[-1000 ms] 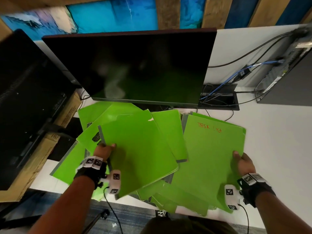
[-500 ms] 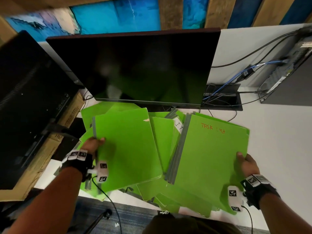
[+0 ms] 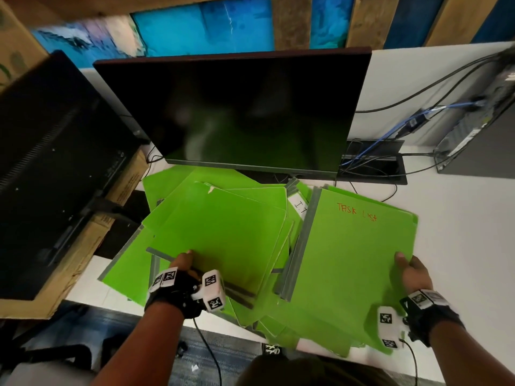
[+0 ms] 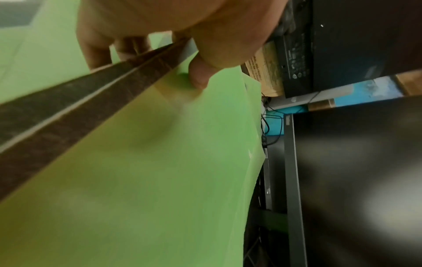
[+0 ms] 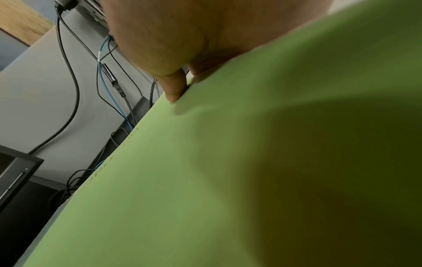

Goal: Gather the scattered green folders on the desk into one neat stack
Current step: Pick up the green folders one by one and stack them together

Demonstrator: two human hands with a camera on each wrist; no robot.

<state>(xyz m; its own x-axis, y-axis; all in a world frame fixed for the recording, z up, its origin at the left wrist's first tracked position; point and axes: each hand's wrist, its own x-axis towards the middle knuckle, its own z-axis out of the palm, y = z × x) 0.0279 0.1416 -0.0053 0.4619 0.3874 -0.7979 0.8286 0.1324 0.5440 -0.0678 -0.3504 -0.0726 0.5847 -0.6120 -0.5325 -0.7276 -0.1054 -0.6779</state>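
1. Head view: loose green card folders with grey spines [image 3: 223, 235] are fanned over the white desk [image 3: 459, 232], in front of the black flat monitor [image 3: 237, 112]. A small bundle is gripped at its near spine edge by the left hand [image 3: 182, 264], thumb on top. The green folder marked "TASK LIST" in red [image 3: 354, 260] is held at its right edge by the right hand [image 3: 412, 274], thumb on the cover.
2. Left wrist view: the left hand [image 4: 173, 28] is closed on dark grey spines [image 4: 80, 101], thumb on top of the green cover, fingers curled beneath.
3. Right wrist view: the thumb of the right hand [image 5: 182, 36] is pressed onto the green cover [image 5: 228, 180]; the fingers are hidden, presumably under it.
4. Step judged: consolidation is midway, with two bundles held apart and strays beneath them.
5. Next move: the bundles need to be merged, spines turned the same way, edges squared, and the strays collected after.
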